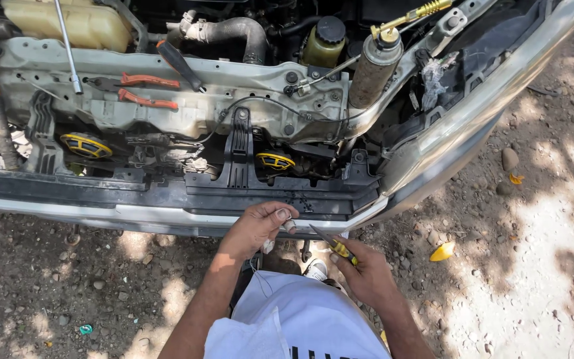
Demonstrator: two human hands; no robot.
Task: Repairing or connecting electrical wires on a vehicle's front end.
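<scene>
Left hand (255,227) curled, fingers pressing bumper edge (167,216); right hand (365,271) gripping screwdriver (335,246).

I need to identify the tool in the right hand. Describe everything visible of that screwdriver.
The slim screwdriver with a yellow-and-black handle has a thin grey metal shaft ending in a narrow tip. The right hand grips the handle, its fingers wrapped over it, so only part shows. The shaft slants up and left, towards the left hand, below the car's front bumper edge.

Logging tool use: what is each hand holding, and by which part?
Right hand holds a yellow-handled screwdriver by its handle. Left hand pinches something small; unclear what.
</scene>
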